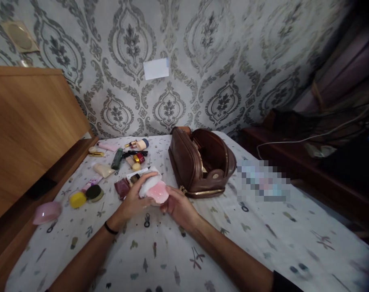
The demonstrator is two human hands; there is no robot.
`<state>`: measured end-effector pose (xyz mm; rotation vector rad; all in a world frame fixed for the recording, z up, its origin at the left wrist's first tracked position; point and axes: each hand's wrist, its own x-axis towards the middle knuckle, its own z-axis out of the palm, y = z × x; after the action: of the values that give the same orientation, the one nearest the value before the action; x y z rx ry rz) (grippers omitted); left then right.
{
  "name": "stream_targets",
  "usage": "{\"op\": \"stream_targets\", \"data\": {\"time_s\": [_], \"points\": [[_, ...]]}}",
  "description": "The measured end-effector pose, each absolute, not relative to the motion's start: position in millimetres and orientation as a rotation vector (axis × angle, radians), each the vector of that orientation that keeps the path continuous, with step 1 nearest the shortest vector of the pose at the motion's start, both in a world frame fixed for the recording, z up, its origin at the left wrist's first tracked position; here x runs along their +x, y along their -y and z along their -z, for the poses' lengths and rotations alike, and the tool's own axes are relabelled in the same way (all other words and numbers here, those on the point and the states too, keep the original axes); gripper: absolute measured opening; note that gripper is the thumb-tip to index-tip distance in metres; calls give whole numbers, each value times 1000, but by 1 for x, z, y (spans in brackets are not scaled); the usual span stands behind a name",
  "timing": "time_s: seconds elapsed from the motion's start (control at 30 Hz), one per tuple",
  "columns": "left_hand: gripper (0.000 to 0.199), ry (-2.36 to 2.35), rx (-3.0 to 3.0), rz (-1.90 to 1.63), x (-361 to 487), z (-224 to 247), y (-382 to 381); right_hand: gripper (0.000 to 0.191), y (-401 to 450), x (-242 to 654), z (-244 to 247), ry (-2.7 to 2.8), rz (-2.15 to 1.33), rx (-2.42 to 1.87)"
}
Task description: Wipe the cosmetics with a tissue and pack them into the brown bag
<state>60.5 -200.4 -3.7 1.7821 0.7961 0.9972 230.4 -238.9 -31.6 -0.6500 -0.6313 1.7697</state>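
Note:
My left hand (136, 202) is wrapped round a white fluffy puff (148, 183) and the side of a round pink container (157, 192). From the right, the fingers of my right hand (179, 207) grip the pink container's edge. Both are held above the patterned white cloth, left of an open brown bag (189, 166) with gold zips. A dark red item (122, 188) lies just beyond my left hand. Further left are a yellow jar (78, 199), a dark-lidded jar (95, 193) and a pink bowl-like piece (47, 212).
Several cosmetics, including a green tube (116, 158) and a beige tube (103, 170), lie at the back left. A wooden cabinet (32, 138) borders the left side. A blurred, pixelated item (263, 181) lies right of the bag.

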Motion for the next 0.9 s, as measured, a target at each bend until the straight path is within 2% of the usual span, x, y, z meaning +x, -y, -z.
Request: {"op": "stream_targets", "data": {"time_s": [0.1, 0.2, 0.4, 0.57, 0.63, 0.73, 0.83, 0.9], "points": [[94, -672, 1594, -978, 62, 7, 202, 28, 240, 231, 29, 518, -1887, -585], [97, -581, 1454, -959, 65, 11, 201, 27, 241, 229, 27, 441, -1933, -542], [73, -673, 1473, -1069, 64, 17, 196, 28, 240, 230, 31, 377, -1998, -492], [38, -930, 1663, -1252, 63, 11, 196, 28, 242, 230, 33, 389, -1990, -461], [31, -996, 1744, -1284, 63, 8, 199, 28, 244, 229, 32, 406, -1991, -441], [40, -948, 1817, -1209, 65, 8, 202, 30, 245, 227, 32, 398, -1974, -425], [74, -902, 1841, -1120, 66, 11, 203, 32, 245, 227, 31, 387, -1945, -421], [83, -907, 1816, -1097, 67, 13, 202, 35, 246, 227, 30, 406, -1940, -431]]}}
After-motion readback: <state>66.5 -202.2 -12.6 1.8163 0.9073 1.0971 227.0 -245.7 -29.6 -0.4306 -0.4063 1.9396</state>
